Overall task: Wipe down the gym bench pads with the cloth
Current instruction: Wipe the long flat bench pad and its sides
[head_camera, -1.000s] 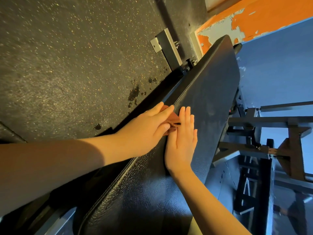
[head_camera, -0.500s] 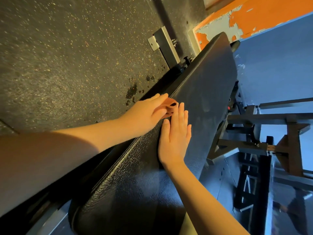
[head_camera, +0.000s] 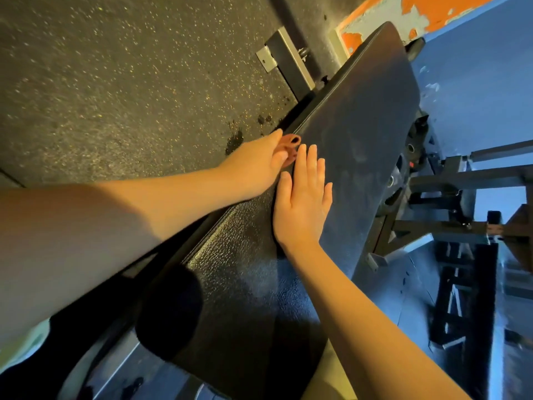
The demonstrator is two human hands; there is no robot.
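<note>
Mid-wipe along pad edge: L hand grips cloth; R hand flat, released, bracing. Next: slide cloth upward, steady press.

No text, label, brand or number can be read anywhere.

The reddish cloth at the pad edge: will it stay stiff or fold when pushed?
Probably floppy: the small reddish-brown cloth sits bunched in folds under the left hand. Likely light: the hand covers most of it. It may drag on the black textured bench pad.
</note>
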